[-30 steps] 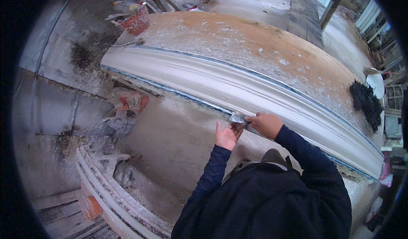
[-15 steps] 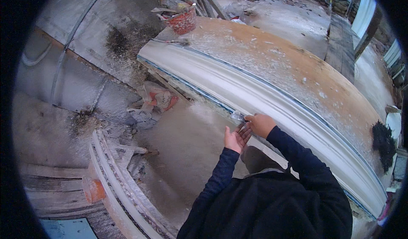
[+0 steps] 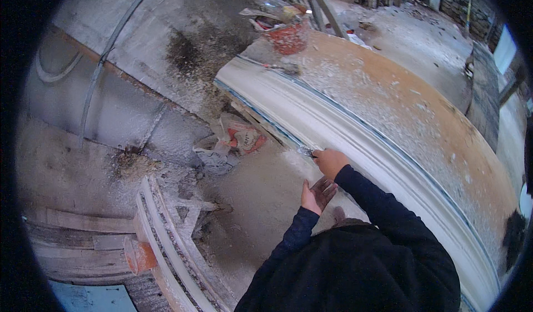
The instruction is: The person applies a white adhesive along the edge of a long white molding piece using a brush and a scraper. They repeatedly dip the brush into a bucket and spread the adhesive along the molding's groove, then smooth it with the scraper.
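One long curved white plaster moulding (image 3: 355, 129) lies along the near edge of one table (image 3: 422, 106), whose orange-brown top is dusted with white powder. A thin blue-grey strip runs along each side of the moulding.

Two hands are in view, both belonging to the person wearing the camera, both in dark blue sleeves.

Right hand (image 3: 331, 162): closed around one small metal scraping tool (image 3: 306, 152). The blade tip points left and rests against the lower front edge of the moulding. The handle is hidden inside the fist.

Left hand (image 3: 316, 194): open, fingers together and slightly cupped, palm facing up. It sits just below the right hand and below the moulding edge, apart from the tool. It holds nothing that can be made out.

Items on the far end of the table:
- One red bucket (image 3: 287, 34), smeared with white, with crumpled plastic on top.
- One small tool (image 3: 282, 67) lying flat just in front of the bucket, beside the end of the moulding.

Items on the floor, left of the table:
- One crumpled red-and-white bag (image 3: 242, 137), near the table edge.
- One second curved moulding piece (image 3: 166, 240), white and ribbed, lying well apart from the hands.
- One orange block (image 3: 139, 255) touching that piece at its left side.

One dark clump (image 3: 513, 234) sits at the right end of the table.
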`<state>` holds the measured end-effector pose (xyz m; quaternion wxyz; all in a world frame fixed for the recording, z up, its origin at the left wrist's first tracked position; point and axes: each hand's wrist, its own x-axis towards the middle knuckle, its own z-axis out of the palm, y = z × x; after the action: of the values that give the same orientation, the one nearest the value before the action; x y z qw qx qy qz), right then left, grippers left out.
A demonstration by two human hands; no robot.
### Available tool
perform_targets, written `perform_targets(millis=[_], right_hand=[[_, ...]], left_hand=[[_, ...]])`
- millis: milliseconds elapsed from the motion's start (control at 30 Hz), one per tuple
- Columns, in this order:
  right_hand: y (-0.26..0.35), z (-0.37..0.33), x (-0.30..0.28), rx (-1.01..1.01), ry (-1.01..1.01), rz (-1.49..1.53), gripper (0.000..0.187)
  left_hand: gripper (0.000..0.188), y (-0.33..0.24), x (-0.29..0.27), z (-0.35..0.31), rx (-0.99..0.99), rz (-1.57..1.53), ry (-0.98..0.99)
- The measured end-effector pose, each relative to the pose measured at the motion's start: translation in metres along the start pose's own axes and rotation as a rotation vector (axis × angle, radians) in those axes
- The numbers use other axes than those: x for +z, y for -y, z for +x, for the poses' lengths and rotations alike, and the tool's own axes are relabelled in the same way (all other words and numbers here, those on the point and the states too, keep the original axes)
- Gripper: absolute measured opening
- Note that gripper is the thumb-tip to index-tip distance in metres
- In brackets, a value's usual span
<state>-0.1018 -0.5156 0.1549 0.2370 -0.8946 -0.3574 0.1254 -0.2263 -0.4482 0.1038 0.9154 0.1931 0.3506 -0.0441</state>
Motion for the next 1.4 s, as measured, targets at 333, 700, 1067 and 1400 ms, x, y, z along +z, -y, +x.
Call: perform_targets(millis=[333,700,1067,1400], right_hand=[[0.057,0.139,0.024,-0.012,0.003,-0.042,0.019],[0.126,0.303,0.052,0.041,-0.017,-0.075,0.017],[0.18,0.503,0.088,-0.041,0.011,0.128,0.03],[0.09,0.356,-0.015,0.394,0.089,0.876,0.041]], left_hand=[[0.076,-0.14,-0.02,0.05,0.225,0.018,-0.032],[0.078,-0.306,-0.075,0.169,-0.059,-0.122,0.277],[0.05,-0.492,-0.085,0.194,0.19,0.339,0.002],[0.043,-0.572,0.052,0.252,0.758,0.873,0.154]])
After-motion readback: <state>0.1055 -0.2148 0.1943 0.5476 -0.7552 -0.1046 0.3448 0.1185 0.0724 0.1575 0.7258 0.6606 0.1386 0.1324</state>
